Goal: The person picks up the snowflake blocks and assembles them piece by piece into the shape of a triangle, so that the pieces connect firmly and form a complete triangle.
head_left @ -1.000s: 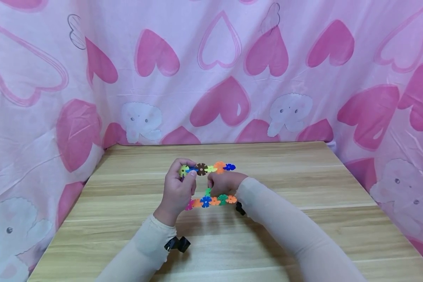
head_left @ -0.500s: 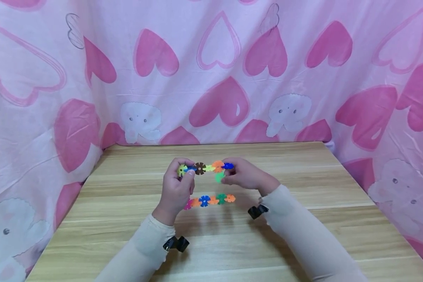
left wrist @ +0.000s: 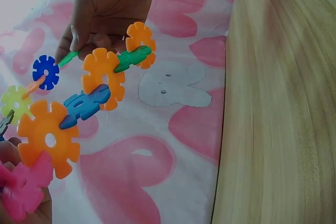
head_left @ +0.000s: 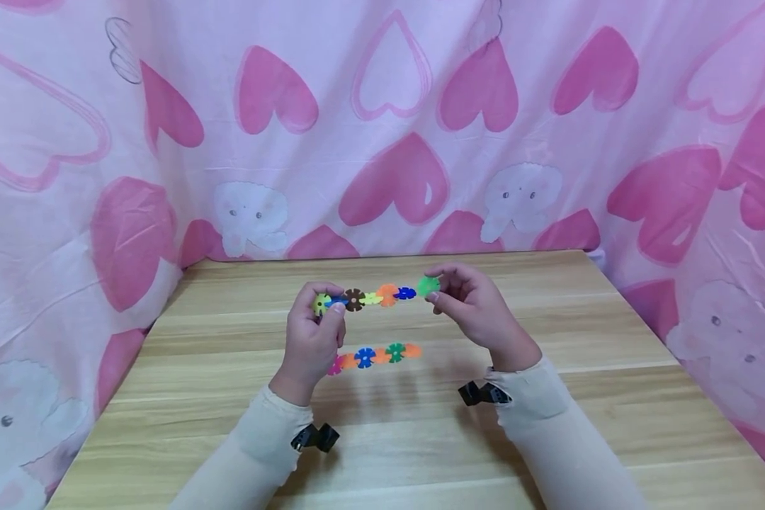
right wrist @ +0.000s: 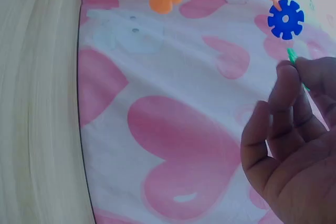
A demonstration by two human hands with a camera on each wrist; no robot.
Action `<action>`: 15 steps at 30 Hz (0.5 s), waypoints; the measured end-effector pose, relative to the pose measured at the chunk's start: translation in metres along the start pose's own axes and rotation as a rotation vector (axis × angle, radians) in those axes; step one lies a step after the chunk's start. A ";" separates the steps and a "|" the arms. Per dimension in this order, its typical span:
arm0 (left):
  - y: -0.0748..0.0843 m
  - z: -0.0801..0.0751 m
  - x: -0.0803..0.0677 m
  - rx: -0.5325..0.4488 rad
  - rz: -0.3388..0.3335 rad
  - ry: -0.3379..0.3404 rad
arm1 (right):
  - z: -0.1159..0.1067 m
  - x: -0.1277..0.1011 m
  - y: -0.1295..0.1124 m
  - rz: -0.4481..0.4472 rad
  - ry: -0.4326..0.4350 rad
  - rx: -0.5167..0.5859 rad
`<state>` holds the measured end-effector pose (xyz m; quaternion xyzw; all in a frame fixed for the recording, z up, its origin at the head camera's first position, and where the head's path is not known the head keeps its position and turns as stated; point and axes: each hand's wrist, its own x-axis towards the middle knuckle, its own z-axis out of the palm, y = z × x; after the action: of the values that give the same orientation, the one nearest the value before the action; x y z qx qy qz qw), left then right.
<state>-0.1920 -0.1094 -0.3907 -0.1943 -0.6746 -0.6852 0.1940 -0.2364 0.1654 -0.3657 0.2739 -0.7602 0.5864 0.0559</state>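
My left hand (head_left: 309,343) grips the left end of a string of interlocking snowflake discs above the table. Its upper row runs right from a yellow-green disc (head_left: 321,305) past a brown disc (head_left: 355,299) and an orange disc (head_left: 388,295) to a dark blue disc (head_left: 406,292). Below it, a second row goes from a pink disc (head_left: 335,364) to an orange end disc (head_left: 413,350); my left fingers hide where the rows meet. Between thumb and fingertips, my right hand (head_left: 487,312) pinches a bright green disc (head_left: 428,285), a small gap from the dark blue one.
Beneath both hands lies a wooden tabletop (head_left: 389,453). A pink heart-patterned cloth (head_left: 331,163) hangs behind and along both sides. Each wrist wears a small black camera, one on the left (head_left: 315,438) and one on the right (head_left: 483,394).
My right hand has moved up and right from the lower row, carrying the bright green disc to the right end of the upper row. The left hand keeps its grip and has shifted slightly left.
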 end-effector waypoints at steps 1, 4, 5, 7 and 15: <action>0.000 0.000 0.000 0.001 0.005 0.000 | 0.000 0.000 -0.001 -0.019 0.007 0.002; 0.001 0.000 0.000 -0.004 0.017 -0.009 | 0.002 -0.002 -0.004 -0.065 0.026 0.011; 0.001 0.000 0.000 -0.004 0.019 -0.012 | 0.003 -0.003 -0.005 -0.079 0.029 0.015; 0.001 0.000 0.000 -0.003 0.018 -0.012 | 0.005 -0.004 -0.006 -0.094 0.027 0.023; 0.000 0.000 -0.003 -0.005 0.021 -0.013 | 0.013 -0.009 -0.006 -0.126 0.025 0.053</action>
<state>-0.1892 -0.1093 -0.3923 -0.2064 -0.6720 -0.6836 0.1961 -0.2231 0.1552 -0.3684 0.3154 -0.7248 0.6051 0.0948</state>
